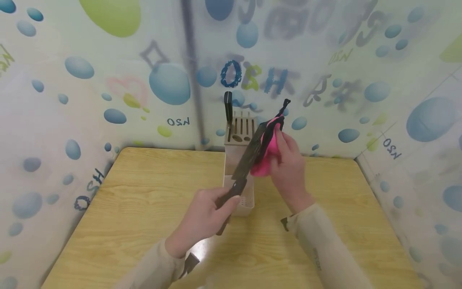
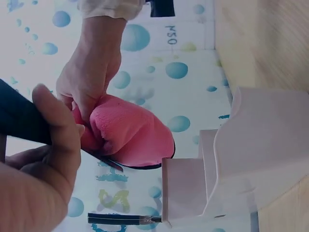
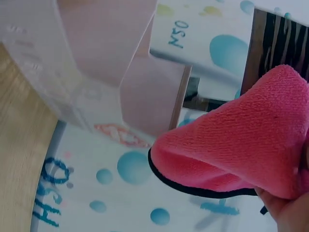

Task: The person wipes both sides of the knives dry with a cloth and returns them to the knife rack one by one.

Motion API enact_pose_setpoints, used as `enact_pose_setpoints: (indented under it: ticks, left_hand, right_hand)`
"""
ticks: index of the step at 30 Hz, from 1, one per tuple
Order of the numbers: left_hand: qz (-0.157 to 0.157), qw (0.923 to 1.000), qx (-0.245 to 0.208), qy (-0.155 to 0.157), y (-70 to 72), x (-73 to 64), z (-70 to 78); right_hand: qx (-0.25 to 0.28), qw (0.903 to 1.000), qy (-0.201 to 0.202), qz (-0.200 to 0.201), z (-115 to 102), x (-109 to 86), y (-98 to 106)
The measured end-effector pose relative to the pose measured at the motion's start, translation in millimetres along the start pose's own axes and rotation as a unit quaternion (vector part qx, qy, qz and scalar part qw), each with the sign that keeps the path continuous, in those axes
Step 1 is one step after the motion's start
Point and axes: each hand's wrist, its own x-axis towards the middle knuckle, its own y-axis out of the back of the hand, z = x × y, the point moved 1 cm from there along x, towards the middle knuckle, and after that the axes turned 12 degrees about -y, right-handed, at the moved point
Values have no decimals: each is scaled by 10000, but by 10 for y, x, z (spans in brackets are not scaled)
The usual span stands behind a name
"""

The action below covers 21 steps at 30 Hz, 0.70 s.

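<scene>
My left hand [image 1: 203, 216] grips the dark handle [image 1: 236, 189] of a wide-bladed kitchen knife, whose blade [image 1: 244, 160] points up and away. A pink cloth [image 1: 262, 166] with black edging is pinched in my right hand [image 1: 290, 172] beside the blade. In the right wrist view the cloth [image 3: 236, 135] covers part of the blade [image 3: 285, 38], which shows dark stripes. The left wrist view shows the cloth [image 2: 133, 130] bunched under the right fingers; most of the blade is hidden there. Behind the knife stands a pale slotted knife holder [image 1: 236, 154].
One black-handled knife [image 1: 228, 106] stands in the holder's left slot. The holder has a perforated lower tray [image 1: 247, 202] at its front. It stands on a wooden table [image 1: 162, 176], with patterned walls [image 1: 137, 108] close behind and at both sides.
</scene>
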Motion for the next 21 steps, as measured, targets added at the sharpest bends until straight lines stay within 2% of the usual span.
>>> enact_pose_setpoints:
  ticks: [4,7,15,21]
  left_hand:
    - [-226,9971,-650,334,7,29,7]
    - [-297,9935,-967,514,30,55,1]
    - [-341,9865,-1425,732,92,88,18]
    - [-394,9840,-1566,751,98,61,8]
  right_hand:
    - [140,9996,241,-49,-95,-55,-24]
    - [311,9982,484,-148,-152,-105,-36]
    - [339,9957,802,-302,-208,-127,-13]
    - [282,9970,697,-175,-108,1,-24]
